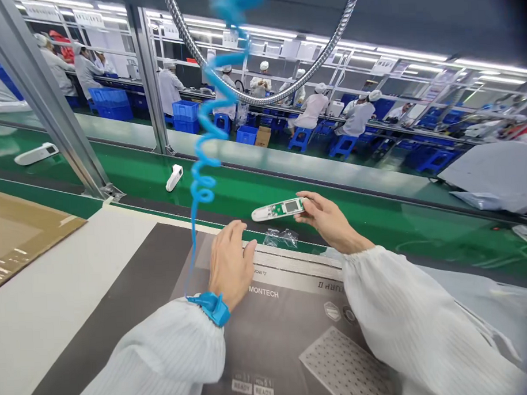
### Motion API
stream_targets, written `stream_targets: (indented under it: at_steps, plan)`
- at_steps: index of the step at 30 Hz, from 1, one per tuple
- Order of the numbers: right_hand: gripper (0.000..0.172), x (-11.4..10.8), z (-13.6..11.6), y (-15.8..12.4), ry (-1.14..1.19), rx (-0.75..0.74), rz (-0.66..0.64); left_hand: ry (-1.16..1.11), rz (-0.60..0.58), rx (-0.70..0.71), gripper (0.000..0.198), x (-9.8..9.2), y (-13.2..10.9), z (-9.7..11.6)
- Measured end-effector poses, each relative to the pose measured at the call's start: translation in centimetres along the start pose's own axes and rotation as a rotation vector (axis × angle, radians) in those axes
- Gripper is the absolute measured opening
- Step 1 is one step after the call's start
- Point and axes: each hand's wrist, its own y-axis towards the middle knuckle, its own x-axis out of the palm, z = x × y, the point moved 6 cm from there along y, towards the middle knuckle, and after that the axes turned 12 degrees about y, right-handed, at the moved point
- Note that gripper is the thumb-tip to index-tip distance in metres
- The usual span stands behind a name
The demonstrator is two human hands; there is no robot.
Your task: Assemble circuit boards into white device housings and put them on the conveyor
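My right hand [329, 221] grips one end of a white handheld device shell [264, 213] between thumb and fingers. The shell's inner side faces up, showing a green circuit board [279, 209] and a small grey screen [292, 206]. It is held over the near edge of the green conveyor belt [229, 193]. To its left, my left hand [231, 259] is empty above the dark printed Montech box surface [289, 329], thumb apart from the fingers. A blue wrist strap [213, 309] with a coiled cord [207, 142] is on my left wrist.
Small clear plastic pieces [281, 237] lie just below the shell. Two white handheld devices, one nearer [174, 177] and one at far left [36, 154], rest on the belt. A metal post [55, 101] rises at left beside cardboard [26, 229]. Co-workers sit beyond the belt.
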Motion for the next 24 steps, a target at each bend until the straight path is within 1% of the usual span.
stream_targets:
  at_steps: [1,2,3,4,6,7,8,10,11,13,14,16,17,19,20,22,24]
  plan:
    - [0.037,1.1,-0.7,-1.7,0.082,0.022,-0.095,-0.039,0.03,0.002,0.038,-0.5,0.1,0.2]
    - [0.039,2.0,-1.2,-3.4,0.154,0.047,-0.177,-0.082,0.03,0.006,0.04,-0.8,0.2,0.5]
    - [0.04,2.8,-1.7,-5.0,0.204,0.071,-0.233,-0.132,-0.018,0.012,0.041,-0.9,0.3,0.8]
    - [0.04,3.3,-2.0,-6.4,0.22,0.085,-0.258,-0.187,-0.111,0.016,0.038,-0.7,0.3,1.1]
    - [0.039,3.6,-2.4,-8.5,0.167,0.039,-0.233,-0.278,-0.328,0.005,0.031,0.1,0.0,1.6]
    - [0.038,3.5,-2.7,-9.2,0.095,-0.023,-0.192,-0.298,-0.401,-0.011,0.028,0.4,-0.2,1.8]
    - [0.036,3.2,-3.1,-9.7,0.0,-0.11,-0.141,-0.301,-0.434,-0.027,0.027,0.5,-0.3,1.9]
    - [0.027,2.7,-4.1,-10.6,-0.227,-0.327,-0.064,-0.28,-0.414,-0.05,0.025,0.4,-0.5,1.9]
    - [0.022,2.7,-4.5,-11.0,-0.349,-0.432,-0.048,-0.268,-0.401,-0.053,0.024,0.4,-0.5,2.0]
    - [0.013,2.9,-5.0,-11.6,-0.601,-0.603,-0.037,-0.251,-0.395,-0.038,0.023,0.5,-0.6,2.1]
    - [0.011,3.2,-5.1,-11.8,-0.728,-0.665,-0.033,-0.244,-0.396,-0.03,0.023,0.6,-0.6,2.1]
    - [0.012,3.8,-4.9,-12.2,-0.934,-0.749,-0.046,-0.234,-0.396,-0.04,0.023,0.7,-0.4,1.7]
    - [0.014,4.2,-4.6,-12.3,-0.99,-0.772,-0.072,-0.227,-0.388,-0.068,0.023,0.8,-0.3,1.3]
    - [0.018,4.9,-4.2,-12.3,-0.987,-0.767,-0.119,-0.209,-0.358,-0.159,0.023,0.9,0.0,0.2]
    - [0.018,5.0,-4.0,-12.0,-0.935,-0.731,-0.119,-0.207,-0.337,-0.203,0.022,0.8,0.2,-0.4]
    - [0.017,4.7,-3.6,-11.1,-0.762,-0.59,-0.054,-0.257,-0.325,-0.261,0.022,1.0,0.4,-1.1]
    - [0.018,4.3,-2.8,-9.9,-0.543,-0.399,0.034,-0.388,-0.357,-0.3,0.024,1.4,0.3,-1.3]
